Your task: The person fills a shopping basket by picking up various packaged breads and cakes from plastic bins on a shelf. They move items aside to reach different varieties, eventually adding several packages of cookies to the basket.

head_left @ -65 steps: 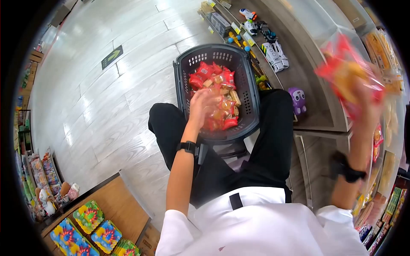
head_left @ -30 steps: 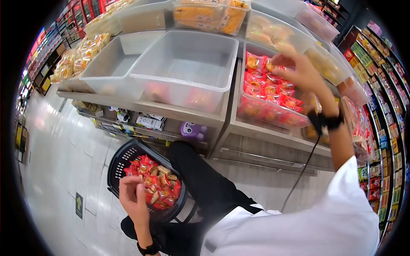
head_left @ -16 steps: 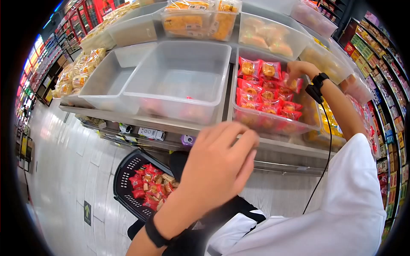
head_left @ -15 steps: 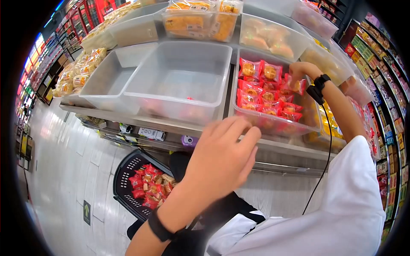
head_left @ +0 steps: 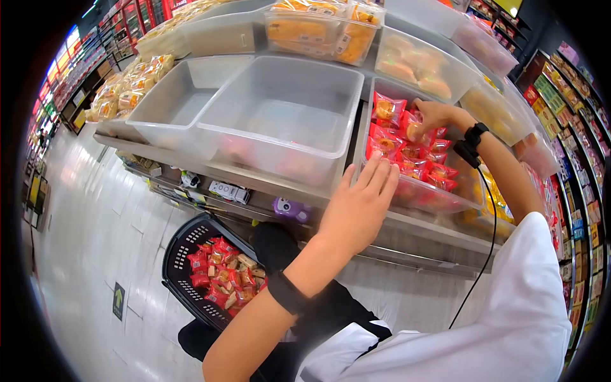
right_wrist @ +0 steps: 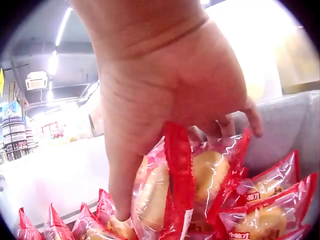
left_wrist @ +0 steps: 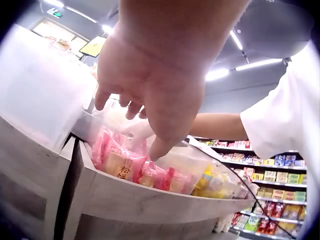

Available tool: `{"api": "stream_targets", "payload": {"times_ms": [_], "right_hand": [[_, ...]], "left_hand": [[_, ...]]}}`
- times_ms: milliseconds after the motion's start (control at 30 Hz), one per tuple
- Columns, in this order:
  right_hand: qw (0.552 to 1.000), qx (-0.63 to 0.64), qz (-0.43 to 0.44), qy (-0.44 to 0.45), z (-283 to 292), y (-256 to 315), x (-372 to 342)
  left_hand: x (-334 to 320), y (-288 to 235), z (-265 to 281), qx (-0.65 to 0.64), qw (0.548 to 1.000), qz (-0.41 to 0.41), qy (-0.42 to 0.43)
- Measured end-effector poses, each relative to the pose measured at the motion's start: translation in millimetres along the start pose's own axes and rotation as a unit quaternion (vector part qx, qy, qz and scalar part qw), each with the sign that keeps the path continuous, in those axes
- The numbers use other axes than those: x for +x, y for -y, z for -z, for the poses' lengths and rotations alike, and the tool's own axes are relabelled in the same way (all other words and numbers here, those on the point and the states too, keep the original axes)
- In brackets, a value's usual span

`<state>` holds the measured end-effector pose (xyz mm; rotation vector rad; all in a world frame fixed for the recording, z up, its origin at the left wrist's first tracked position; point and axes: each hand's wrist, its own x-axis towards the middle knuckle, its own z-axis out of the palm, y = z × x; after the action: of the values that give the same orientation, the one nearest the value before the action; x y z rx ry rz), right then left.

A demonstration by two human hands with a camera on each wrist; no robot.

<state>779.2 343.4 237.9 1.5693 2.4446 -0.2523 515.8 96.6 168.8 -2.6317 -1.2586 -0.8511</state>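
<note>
Red-wrapped pastries (head_left: 385, 141) fill a clear plastic bin (head_left: 445, 202) on the shelf. My right hand (head_left: 439, 116) reaches down into that bin, and in the right wrist view its thumb and fingers (right_wrist: 170, 100) curl round a packet (right_wrist: 152, 195). My left hand (head_left: 363, 207) hovers at the bin's front edge with fingers extended and holds nothing; the left wrist view shows the hand (left_wrist: 150, 90) over the front wall. Below to the left, a black basket (head_left: 181, 262) contains more red packets (head_left: 219, 258) and some beige pieces.
Two clear bins, a wide one (head_left: 286, 89) and a narrower one (head_left: 172, 95), stand left of the pastries. Bagged bread (head_left: 137, 83) lies farther left, yellow packets (head_left: 499, 197) to the right. A purple toy (head_left: 291, 209) sits on the lower shelf. A cable (head_left: 487, 254) hangs from the right wrist.
From the basket, the view has turned to the shelf bins. My right hand has gone into the pastry bin; my left hand has risen from the basket to that bin's front, its fingers straightening.
</note>
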Motion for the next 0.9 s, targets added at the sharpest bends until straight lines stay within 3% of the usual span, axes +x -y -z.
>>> {"api": "stream_targets", "payload": {"times_ms": [100, 167, 333, 400, 433, 500, 533, 700, 800, 900], "right_hand": [[0.998, 0.022, -0.042, 0.035, 4.2, 2.8, -4.4], [0.987, -0.03, 0.132, -0.08, 2.0, -0.2, -8.6], [0.996, -0.041, 0.074, -0.032, 11.2, 33.0, -23.3], [0.977, -0.016, 0.188, -0.103, 11.6, 41.2, -18.5], [0.976, -0.017, 0.191, -0.102, 16.4, 45.0, -14.2], [0.991, -0.067, 0.104, 0.043, 37.0, 75.8, -13.9], [0.989, -0.028, 0.126, 0.075, 27.0, 50.4, 10.6], [0.989, -0.101, 0.104, 0.039, 19.5, 52.1, 25.3], [0.992, -0.127, 0.022, 0.011, 32.5, 72.5, -6.8], [0.992, -0.087, 0.085, -0.027, 25.1, 48.1, -8.3]], "left_hand": [[-1.6, 5.1, 0.0, -0.023, 1.0, 0.003, -0.012], [-4.2, 8.6, 0.6, -0.041, 0.999, -0.019, -0.008], [-7.2, 8.1, -5.3, -0.043, 0.998, -0.017, -0.035], [-7.3, 9.3, -5.3, -0.04, 0.998, -0.015, -0.041], [-7.3, 9.1, -5.5, -0.033, 0.999, -0.015, -0.038], [-7.0, 8.7, -4.9, -0.027, 0.999, -0.019, -0.032], [-6.5, 8.7, -4.3, -0.028, 0.999, -0.02, -0.029], [-9.6, 12.3, -2.6, -0.043, 0.998, -0.023, -0.04], [-9.5, 14.8, 0.0, -0.11, 0.991, -0.033, -0.07], [-13.3, 12.2, 8.7, -0.196, 0.978, -0.012, -0.076]]}}
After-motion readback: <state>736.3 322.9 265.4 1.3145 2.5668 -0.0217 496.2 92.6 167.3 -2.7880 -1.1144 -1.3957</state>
